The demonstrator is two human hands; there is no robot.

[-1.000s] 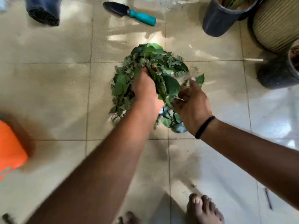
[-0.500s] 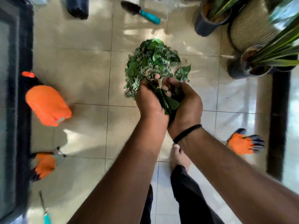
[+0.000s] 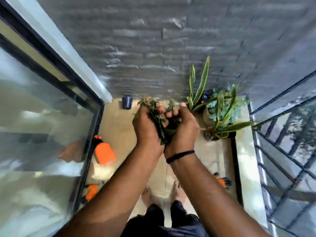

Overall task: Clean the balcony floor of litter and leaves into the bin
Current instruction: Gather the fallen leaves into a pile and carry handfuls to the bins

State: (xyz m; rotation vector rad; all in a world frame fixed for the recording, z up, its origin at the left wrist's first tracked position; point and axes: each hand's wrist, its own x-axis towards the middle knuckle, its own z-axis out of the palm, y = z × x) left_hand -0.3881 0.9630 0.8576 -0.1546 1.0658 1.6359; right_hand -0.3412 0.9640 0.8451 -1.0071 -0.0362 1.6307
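A bundle of green leaves [image 3: 156,115] is cupped between both my hands, held high above the tiled balcony floor [image 3: 118,127]. My left hand [image 3: 147,127] curls round the left side of the bundle, with leaf tips sticking out past its fingers. My right hand [image 3: 183,129], with a black band at the wrist, grips the right side, palms facing each other. No bin can be picked out for certain; a small dark pot [image 3: 127,102] stands at the foot of the grey wall.
Potted plants [image 3: 220,113] crowd the right side by the wall. An orange sprayer [image 3: 104,153] lies on the left by the glass door [image 3: 42,134]. Orange gloves [image 3: 222,181] lie on the right, an orange tool [image 3: 91,192] on the left. A metal railing [image 3: 287,151] closes the right edge.
I have stood up and the view has tilted up to the wall. Both hands lifted the leaves off the floor and closed together round them; the pile no longer lies on the tiles.
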